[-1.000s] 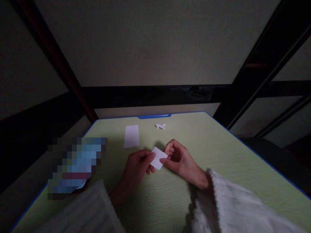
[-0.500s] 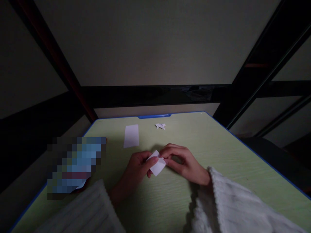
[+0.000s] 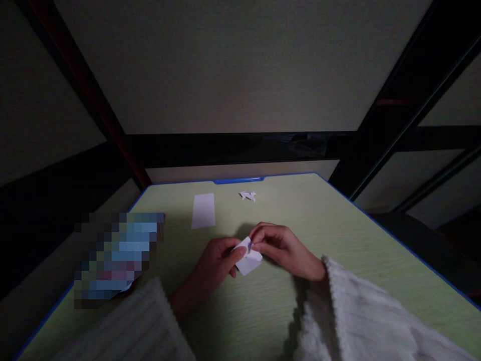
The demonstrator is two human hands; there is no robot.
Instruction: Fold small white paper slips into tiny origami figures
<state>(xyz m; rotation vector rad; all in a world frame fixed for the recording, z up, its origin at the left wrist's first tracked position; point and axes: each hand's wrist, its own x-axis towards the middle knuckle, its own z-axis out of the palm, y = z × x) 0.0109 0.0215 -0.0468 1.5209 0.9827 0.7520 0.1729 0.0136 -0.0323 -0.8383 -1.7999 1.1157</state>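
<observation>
A small white paper (image 3: 249, 259) is pinched between both my hands just above the pale green table (image 3: 338, 235). My left hand (image 3: 216, 263) grips its left edge with thumb and fingers closed. My right hand (image 3: 281, 245) pinches the top corner and bends it over toward the left. Both wrists wear fuzzy white sleeves.
A flat white rectangle of paper (image 3: 203, 210) lies farther back on the table, and a small folded paper figure (image 3: 248, 195) sits near the blue far edge. A blurred blue object (image 3: 118, 253) rests at the left edge. Dark bed-frame bars (image 3: 240, 148) stand behind the table.
My right hand turned over from palm-up to palm-down and folded the paper's upper corner inward. The paper went from flat to creased and dropped slightly toward the table.
</observation>
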